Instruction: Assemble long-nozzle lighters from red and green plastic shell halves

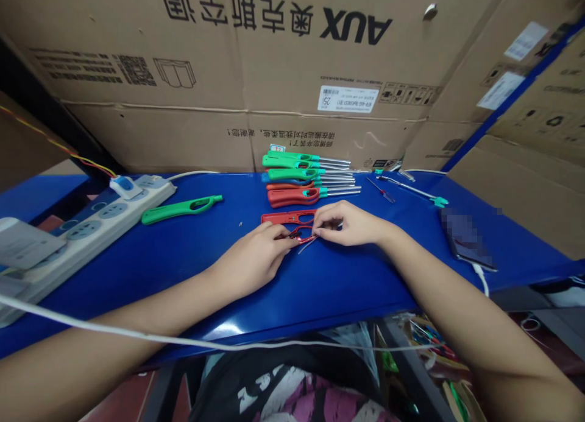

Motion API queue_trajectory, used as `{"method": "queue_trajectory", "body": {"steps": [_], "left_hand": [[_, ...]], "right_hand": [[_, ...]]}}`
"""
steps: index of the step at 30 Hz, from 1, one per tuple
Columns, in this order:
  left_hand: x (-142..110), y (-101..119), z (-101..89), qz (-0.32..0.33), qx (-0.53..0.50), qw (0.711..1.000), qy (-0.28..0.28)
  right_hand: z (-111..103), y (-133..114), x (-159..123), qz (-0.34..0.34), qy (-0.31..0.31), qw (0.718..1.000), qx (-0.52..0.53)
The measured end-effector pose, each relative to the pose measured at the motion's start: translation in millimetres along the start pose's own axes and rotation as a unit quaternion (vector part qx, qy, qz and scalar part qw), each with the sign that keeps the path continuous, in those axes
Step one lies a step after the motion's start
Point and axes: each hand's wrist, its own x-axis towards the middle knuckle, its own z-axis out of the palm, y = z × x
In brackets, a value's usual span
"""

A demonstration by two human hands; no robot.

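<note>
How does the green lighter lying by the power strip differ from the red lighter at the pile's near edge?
The green lighter ends in a short green tip, while the red lighter has a long silver tube. The green lighter lies apart and slanted; the red lighter sits nearly level beside others. Both have a looped opening.
</note>
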Motion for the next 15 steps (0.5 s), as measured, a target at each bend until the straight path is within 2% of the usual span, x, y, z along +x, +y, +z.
{"method": "queue_trajectory", "body": {"steps": [2, 4, 7, 9, 12, 15], "left_hand": [[0, -1, 0.5, 0.007, 0.009, 1.000, 0.005], [0, -3, 1.3, 0.015, 0.017, 1.000, 0.010], [0, -5, 1.8, 0.028, 0.025, 0.999, 0.022], [0, -6, 1.7, 0.041, 0.024, 0.999, 0.025], [1, -7, 1.4, 0.055, 0.015, 0.998, 0.021], [2, -8, 1.3, 0.064, 0.013, 0.998, 0.023]], "right_hand": [[1, 2, 1, -0.003, 0.011, 1.000, 0.005], [0, 5, 2, -0.011, 0.051, 0.999, 0.010], [-7, 15, 3, -0.012, 0.165, 0.986, -0.028], [-16, 27, 0, 0.012, 0.241, 0.966, -0.091], [-35, 51, -8, 0.114, 0.324, 0.923, -0.172], [-56, 72, -19, 0.293, 0.363, 0.861, -0.203]]}}
